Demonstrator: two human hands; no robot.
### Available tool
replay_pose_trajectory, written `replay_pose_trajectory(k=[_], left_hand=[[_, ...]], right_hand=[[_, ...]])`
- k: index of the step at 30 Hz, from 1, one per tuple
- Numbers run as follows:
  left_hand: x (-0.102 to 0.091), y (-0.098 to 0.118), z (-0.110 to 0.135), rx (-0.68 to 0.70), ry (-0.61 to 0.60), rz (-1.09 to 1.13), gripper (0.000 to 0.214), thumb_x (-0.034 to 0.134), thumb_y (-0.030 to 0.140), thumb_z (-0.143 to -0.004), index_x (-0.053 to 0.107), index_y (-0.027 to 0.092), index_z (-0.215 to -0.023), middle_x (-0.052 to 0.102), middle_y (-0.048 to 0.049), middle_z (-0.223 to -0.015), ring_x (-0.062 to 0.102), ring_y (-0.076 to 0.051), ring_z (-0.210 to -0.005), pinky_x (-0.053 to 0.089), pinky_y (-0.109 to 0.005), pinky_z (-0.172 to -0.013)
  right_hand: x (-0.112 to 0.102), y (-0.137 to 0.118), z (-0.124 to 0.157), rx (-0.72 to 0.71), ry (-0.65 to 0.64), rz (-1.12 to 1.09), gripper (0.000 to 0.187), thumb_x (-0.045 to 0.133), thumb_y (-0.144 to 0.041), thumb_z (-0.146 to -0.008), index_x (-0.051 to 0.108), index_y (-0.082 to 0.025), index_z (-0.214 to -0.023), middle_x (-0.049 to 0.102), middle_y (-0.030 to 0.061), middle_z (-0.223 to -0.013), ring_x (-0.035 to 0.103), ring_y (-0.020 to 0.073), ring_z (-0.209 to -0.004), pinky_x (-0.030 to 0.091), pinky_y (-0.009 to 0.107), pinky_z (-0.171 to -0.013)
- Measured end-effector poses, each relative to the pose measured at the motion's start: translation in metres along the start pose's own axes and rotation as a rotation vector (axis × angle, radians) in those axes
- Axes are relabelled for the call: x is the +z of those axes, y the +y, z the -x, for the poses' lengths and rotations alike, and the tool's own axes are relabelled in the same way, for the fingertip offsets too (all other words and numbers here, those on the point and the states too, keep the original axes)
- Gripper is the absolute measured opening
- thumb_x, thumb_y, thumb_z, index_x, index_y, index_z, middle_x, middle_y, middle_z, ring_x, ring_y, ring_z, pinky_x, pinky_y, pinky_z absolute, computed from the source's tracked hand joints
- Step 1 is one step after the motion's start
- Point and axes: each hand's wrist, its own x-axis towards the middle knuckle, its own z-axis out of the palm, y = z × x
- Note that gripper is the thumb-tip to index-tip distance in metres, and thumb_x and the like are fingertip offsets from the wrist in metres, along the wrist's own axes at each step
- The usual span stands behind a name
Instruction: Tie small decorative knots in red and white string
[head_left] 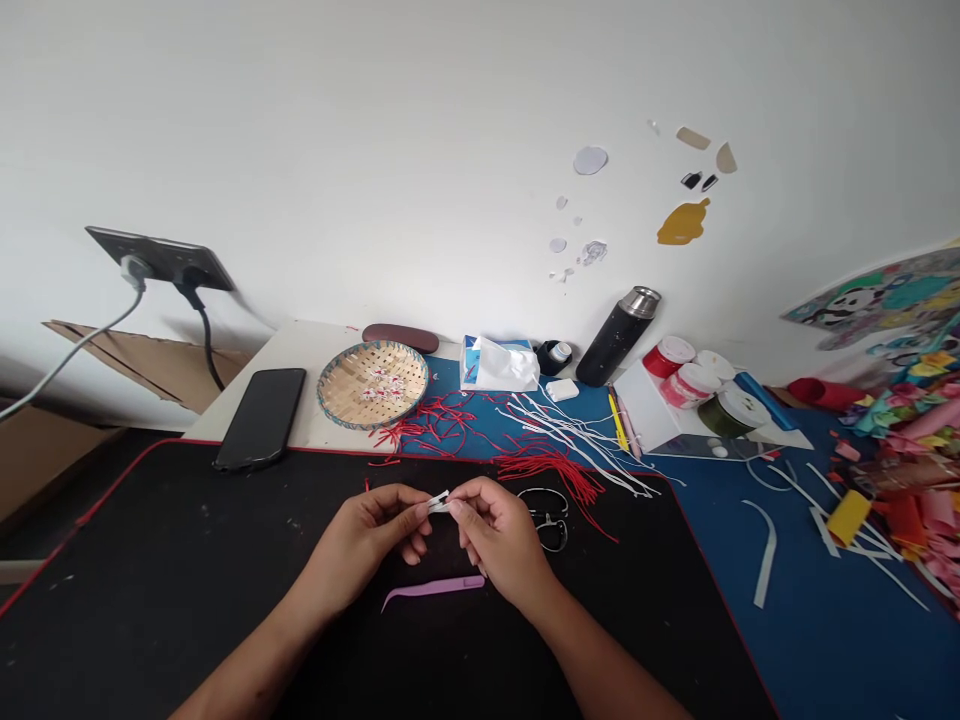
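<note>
Small white strands, apparently cord (438, 503), are stretched between my two hands above the black mat. My left hand (367, 540) pinches one end between thumb and forefinger. The other end is in the fingertips of my right hand (501, 542), which is also closed. Just below my hands lies a pair of purple tweezers (439, 588) with a curved tip pointing left. Scissors (553, 520) rest beside my right hand, partly hidden by it. Behind that hand lies a bundle of cut red cords (559, 468), with loose white cords (581, 425) farther back.
A woven basket (337, 385) holds small red-and-white knotted pieces. Left of it is a phone (262, 415). Along the wall stand a tissue box (470, 368), a black flask (611, 345) and several cord spools (694, 387). Paper strips (766, 555) and colourful folded paper (941, 500) lie right.
</note>
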Motion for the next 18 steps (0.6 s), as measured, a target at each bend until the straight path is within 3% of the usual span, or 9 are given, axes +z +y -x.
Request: replay_pose_trajectory(k=[10, 18], left_hand=[[0.0004, 0.0059, 0.0018, -0.019, 0.006, 0.009, 0.046, 0.087, 0.056, -0.069, 0.078, 0.015, -0.086, 0.071, -0.0014, -0.07, 0.063, -0.015, -0.057, 0.053, -0.027, -0.058], [0.0015, 0.0062, 0.0011, -0.035, 0.026, 0.014, 0.045, 0.089, 0.054, -0.067, 0.078, 0.015, -0.087, 0.071, -0.0019, -0.071, 0.065, -0.016, -0.059, 0.055, -0.028, -0.059]], right_hand=[[-0.0004, -0.0047, 0.0061, -0.174, 0.02, 0.203, 0.021, 0.061, -0.035, -0.097, 0.068, -0.018, -0.087, 0.056, -0.0036, -0.059, 0.051, 0.0097, -0.051, 0.037, 0.02, -0.049], [-0.0026, -0.0015, 0.0009, -0.096, 0.1, -0.002, 0.031, 0.059, -0.048, -0.098, 0.066, -0.018, -0.096, 0.052, -0.0056, -0.059, 0.044, 0.0082, -0.042, 0.033, 0.019, -0.04]])
